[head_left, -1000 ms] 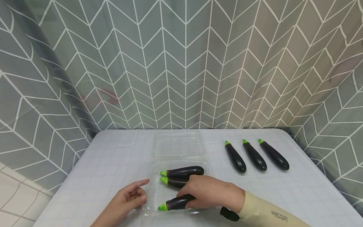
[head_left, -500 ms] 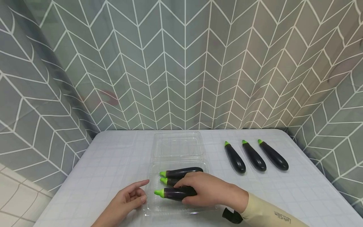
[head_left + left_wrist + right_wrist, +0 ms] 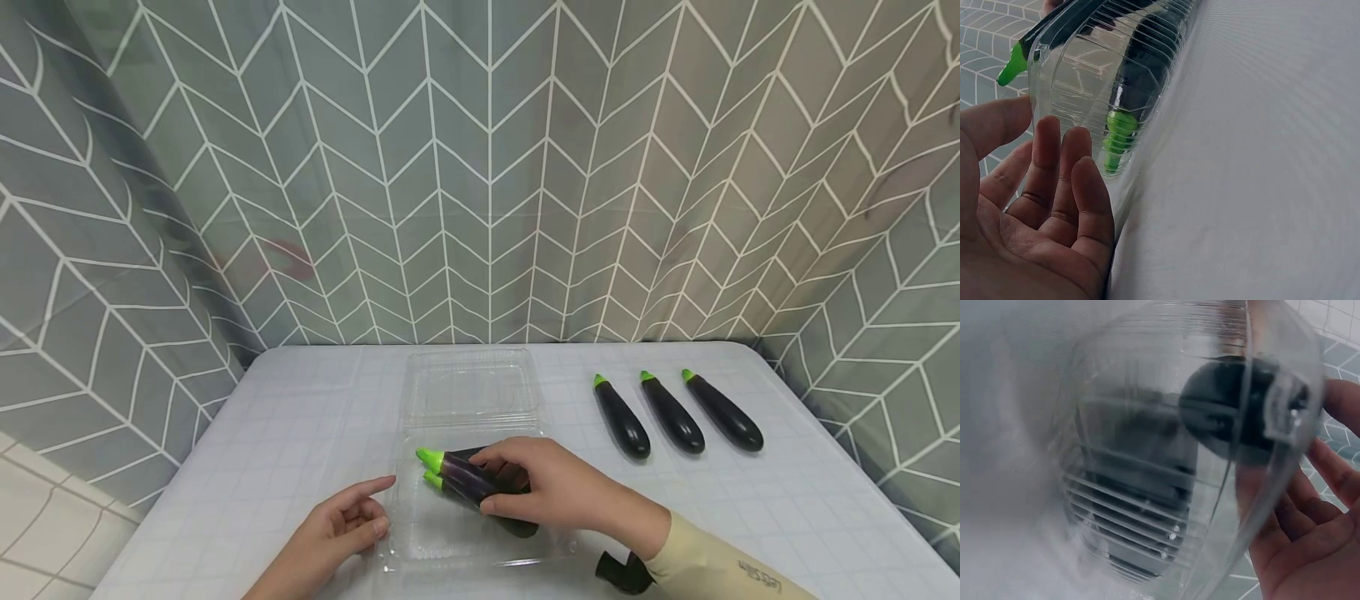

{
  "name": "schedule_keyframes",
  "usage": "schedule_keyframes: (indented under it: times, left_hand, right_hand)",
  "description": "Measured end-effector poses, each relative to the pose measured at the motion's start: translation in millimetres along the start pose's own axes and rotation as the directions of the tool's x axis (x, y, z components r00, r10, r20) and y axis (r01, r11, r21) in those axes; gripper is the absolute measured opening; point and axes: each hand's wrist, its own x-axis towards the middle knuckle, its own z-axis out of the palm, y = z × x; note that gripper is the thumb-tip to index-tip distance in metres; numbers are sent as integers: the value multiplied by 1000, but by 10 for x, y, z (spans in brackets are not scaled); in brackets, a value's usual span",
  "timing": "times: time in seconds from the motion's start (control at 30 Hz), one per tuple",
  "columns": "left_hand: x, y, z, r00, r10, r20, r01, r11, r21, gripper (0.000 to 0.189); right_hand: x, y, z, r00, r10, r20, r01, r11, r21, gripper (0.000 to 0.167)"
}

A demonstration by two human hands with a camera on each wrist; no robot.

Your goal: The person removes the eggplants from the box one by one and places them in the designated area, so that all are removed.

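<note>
In the head view, my right hand [image 3: 551, 483] grips a dark purple eggplant [image 3: 467, 472] with a bright green stem end. It is held slanting above the clear plastic clamshell box [image 3: 442, 543]. Under it a second eggplant [image 3: 517, 527] lies at a slant in the box, and a third is mostly hidden behind the hand. The right wrist view shows a rounded dark end [image 3: 1216, 409] through the clear wall. My left hand [image 3: 333, 529] is at the box's left side, fingers loosely bent, one fingertip right at the rim in the left wrist view.
Three more eggplants [image 3: 672, 414] lie side by side on the white table [image 3: 315, 400], right of the box. The box's lid [image 3: 471, 385] lies folded back behind it. A grey patterned curtain [image 3: 487, 167] hangs behind the table.
My right hand has carried its eggplant from the front of the box up and back over the others. The eggplant beneath now lies more slanted. My left hand has stayed in place.
</note>
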Motion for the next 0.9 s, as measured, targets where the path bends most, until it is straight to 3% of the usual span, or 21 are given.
schedule_keyframes:
  times: [0.27, 0.6, 0.9]
  left_hand:
    - [10, -7, -6, 1000, -17, 0, 17, 1000, -5, 58]
    - [3, -13, -5, 1000, 6, 7, -6, 1000, -4, 58]
    - [-4, -8, -3, 1000, 15, 11, -15, 1000, -7, 58]
  right_hand:
    - [-45, 14, -69, 993, 98, -68, -87, 985, 147, 43]
    - [-145, 30, -181, 961, 239, -142, -204, 953, 225, 45]
    - [-255, -10, -257, 940, 286, -189, -224, 930, 291, 53]
